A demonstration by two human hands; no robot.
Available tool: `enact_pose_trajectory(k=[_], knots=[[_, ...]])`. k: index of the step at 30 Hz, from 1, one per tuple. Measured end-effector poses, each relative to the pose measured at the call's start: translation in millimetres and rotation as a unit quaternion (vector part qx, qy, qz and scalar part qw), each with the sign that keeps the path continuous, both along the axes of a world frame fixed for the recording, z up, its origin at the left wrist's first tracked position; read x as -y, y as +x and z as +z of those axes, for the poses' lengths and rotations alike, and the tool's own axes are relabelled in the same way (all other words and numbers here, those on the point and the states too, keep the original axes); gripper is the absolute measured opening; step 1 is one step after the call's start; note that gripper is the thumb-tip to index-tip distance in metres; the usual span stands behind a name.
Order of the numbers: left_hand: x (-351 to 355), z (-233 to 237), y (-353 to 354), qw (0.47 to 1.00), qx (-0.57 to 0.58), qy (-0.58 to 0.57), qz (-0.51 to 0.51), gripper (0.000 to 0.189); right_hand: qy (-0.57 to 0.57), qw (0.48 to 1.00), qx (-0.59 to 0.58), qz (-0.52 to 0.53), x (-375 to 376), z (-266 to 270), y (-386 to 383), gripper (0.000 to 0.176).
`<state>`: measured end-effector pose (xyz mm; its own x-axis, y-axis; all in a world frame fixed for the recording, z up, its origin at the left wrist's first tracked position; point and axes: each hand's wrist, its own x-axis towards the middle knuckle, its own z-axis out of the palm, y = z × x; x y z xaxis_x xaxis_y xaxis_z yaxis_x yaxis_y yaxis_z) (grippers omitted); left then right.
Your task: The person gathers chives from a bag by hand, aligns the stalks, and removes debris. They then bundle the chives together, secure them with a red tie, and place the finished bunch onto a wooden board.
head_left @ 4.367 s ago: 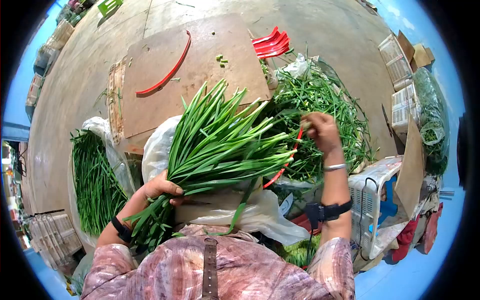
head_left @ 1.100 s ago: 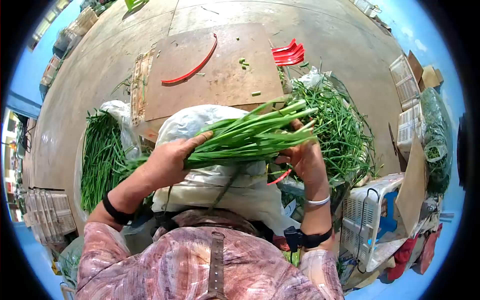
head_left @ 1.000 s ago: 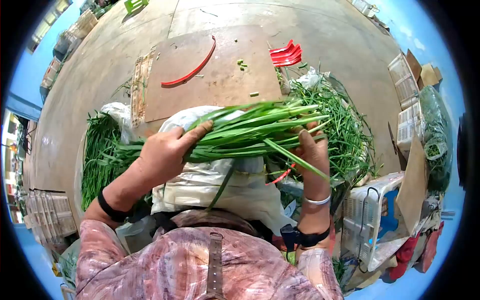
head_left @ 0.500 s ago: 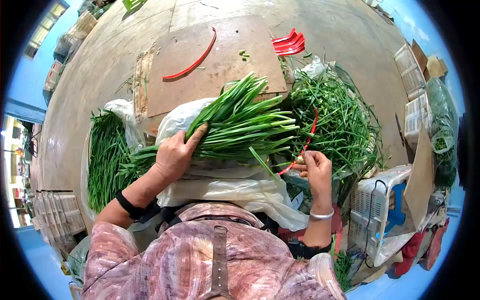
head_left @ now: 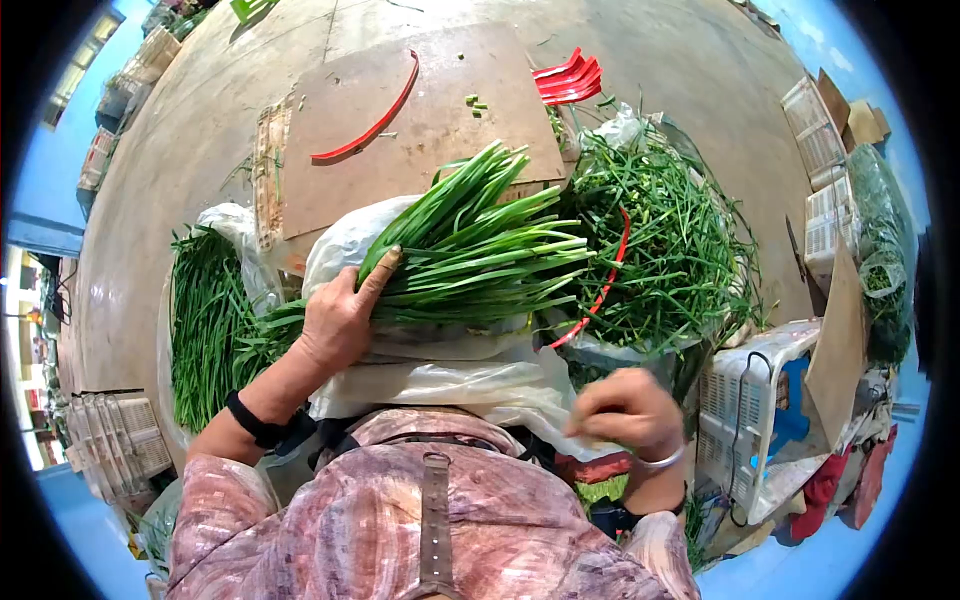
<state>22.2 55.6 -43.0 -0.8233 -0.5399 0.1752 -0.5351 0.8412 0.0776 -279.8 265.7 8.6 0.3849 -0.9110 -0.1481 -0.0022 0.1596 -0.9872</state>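
My left hand is closed round a bunch of garlic chives, its thumb lying over the leaves. The pale cut ends point right, and the leafy ends trail left under my forearm. The bunch rests on white plastic sheeting over my lap. My right hand is low on the right, apart from the bunch and smeared by motion. Its fingers look bent, but whether they hold anything cannot be made out. A thin red strip lies between the bunch's cut ends and a heap of loose green leaves.
Ahead is a brown board bearing another red strip and small green offcuts. Several red strips stack at its right edge. More chives fill a bag on the left. A white crate stands right.
My right hand has moved down towards me from the bunch's cut ends, away from the red strip. The loose stalk beside it no longer shows there. My left hand keeps its hold.
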Motion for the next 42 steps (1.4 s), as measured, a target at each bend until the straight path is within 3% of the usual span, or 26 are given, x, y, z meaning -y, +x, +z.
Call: enact_pose_trajectory(k=[2, 4, 5, 6, 7, 8, 12, 13, 14, 16, 18, 19, 20, 22, 24, 26, 28, 30, 32, 34, 36, 37, 38, 40, 42], knots=[[3, 0, 0, 1.0, -0.012, 0.004, -0.006, 0.084, 0.082, 0.97, 0.05, -0.224, -26, -10, -22, 0.019], [4, 1, -2, 0.999, -0.035, 0.041, -0.002, 0.09, 0.064, 0.894, -0.199, -0.396, -12, -40, -46, 0.028], [6, -3, 0, 0.999, -0.026, 0.044, -0.001, 0.097, 0.008, 0.812, -0.432, -0.392, -13, -78, -60, 0.032], [7, -3, -2, 0.999, -0.027, 0.045, -0.005, 0.097, -0.047, 0.679, -0.637, -0.363, -12, -106, -71, 0.035], [7, -2, -3, 0.998, -0.036, 0.051, -0.006, 0.099, 0.047, 0.817, -0.381, -0.431, 6, -96, -62, 0.036], [6, -1, -2, 0.997, -0.044, 0.057, -0.006, 0.101, 0.136, 0.875, -0.086, -0.456, 27, -87, -45, 0.037], [9, -6, 1, 0.998, -0.034, 0.054, -0.013, 0.099, 0.081, 0.915, 0.108, -0.38, 76, -122, -7, 0.028], [12, -11, 3, 0.997, -0.061, 0.044, -0.03, 0.097, 0.102, 0.899, 0.18, -0.385, 78, -119, -1, 0.024], [15, -12, 6, 0.994, -0.089, 0.034, -0.045, 0.094, 0.08, 0.888, 0.168, -0.421, 78, -113, 7, 0.02], [20, -6, 11, 0.993, -0.112, -0.012, -0.039, 0.091, -0.009, 0.93, 0.084, -0.357, 62, -66, 9, 0.015], [24, -3, 19, 0.985, -0.15, -0.085, -0.027, 0.082, -0.066, 0.95, 0.181, -0.245, 46, -48, 10, 0.011], [26, -4, 25, 0.99, -0.122, -0.069, -0.033, 0.079, 0.028, 0.959, 0.191, -0.208, 35, -54, 3, 0.012], [27, -6, 30, 0.993, -0.095, -0.056, -0.039, 0.075, 0.09, 0.968, 0.127, -0.198, 34, -63, -4, 0.01], [23, -3, 30, 0.992, -0.054, -0.056, -0.096, 0.065, 0.134, 0.939, -0.098, -0.301, 40, -73, -18, 0.013], [20, -1, 30, 0.994, -0.027, -0.053, -0.086, 0.063, 0.027, 0.89, -0.024, -0.455, 47, -73, -26, 0.018], [20, -8, 30, 0.994, -0.036, -0.064, -0.08, 0.064, -0.016, 0.877, 0.009, -0.48, 62, -66, -7, 0.023], [18, -7, 29, 0.993, -0.047, -0.076, -0.075, 0.065, -0.061, 0.937, -0.075, -0.335, 72, -69, 17, 0.025], [14, -2, 26, 0.998, -0.051, -0.021, 0.016, 0.065, -0.211, 0.891, -0.319, -0.245, 50, -62, 42, 0.031], [12, -1, 21, 0.997, -0.077, -0.028, 0.018, 0.064, -0.257, 0.917, -0.241, -0.189, 31, -44, 53, 0.031], [11, -1, 23, 0.994, -0.102, -0.037, 0.007, 0.064, -0.22, 0.933, -0.223, -0.179, 22, -41, 55, 0.029], [14, -3, 26, 0.998, -0.03, -0.052, -0.032, 0.061, -0.19, 0.936, -0.289, -0.069, 19, -45, 33, 0.029], [14, -6, 26, 0.997, -0.041, -0.062, -0.029, 0.058, -0.122, 0.956, -0.265, -0.041, 19, -42, 18, 0.028], [13, -5, 26, 0.997, -0.042, -0.064, -0.027, 0.058, -0.094, 0.962, -0.228, -0.118, 22, -34, 6, 0.023], [10, 0, 25, 0.997, -0.043, -0.056, -0.036, 0.055, -0.148, 0.909, -0.235, -0.31, 47, -21, -7, 0.021], [7, -1, 23, 0.996, -0.058, -0.06, -0.039, 0.054, -0.254, 0.828, -0.373, -0.333, 84, -22, -13, 0.041]])
